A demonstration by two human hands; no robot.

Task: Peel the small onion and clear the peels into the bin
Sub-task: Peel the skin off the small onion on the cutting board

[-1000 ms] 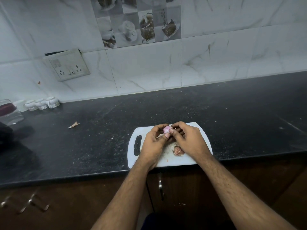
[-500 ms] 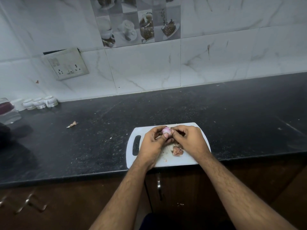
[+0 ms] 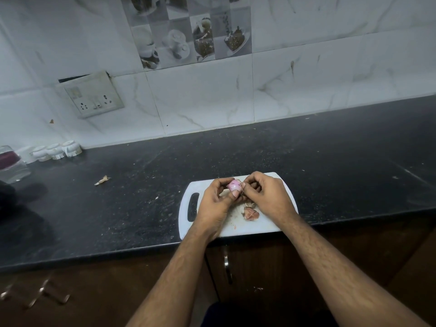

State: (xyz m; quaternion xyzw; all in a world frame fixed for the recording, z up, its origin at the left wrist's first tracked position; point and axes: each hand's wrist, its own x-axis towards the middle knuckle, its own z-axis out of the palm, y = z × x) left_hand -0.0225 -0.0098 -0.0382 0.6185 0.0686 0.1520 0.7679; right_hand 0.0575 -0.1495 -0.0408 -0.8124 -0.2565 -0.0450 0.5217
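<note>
Spanning the space under both hands, the white cutting board [image 3: 259, 226] carries the work. The left hand [image 3: 213, 204] grips the small onion [image 3: 234, 185] in curled fingers, pale flesh showing; the right hand [image 3: 267, 197], touching it, pinches skin at the onion's end. Loose peels [image 3: 251, 213] lie just below the right hand. Peeling looks nearly done; clearing is untouched, and no bin shows.

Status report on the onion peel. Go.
Left hand grips small onion over cutting board. Right hand pinches skin at its side. Peels piled on board, one scrap on counter. No bin in view.
</note>
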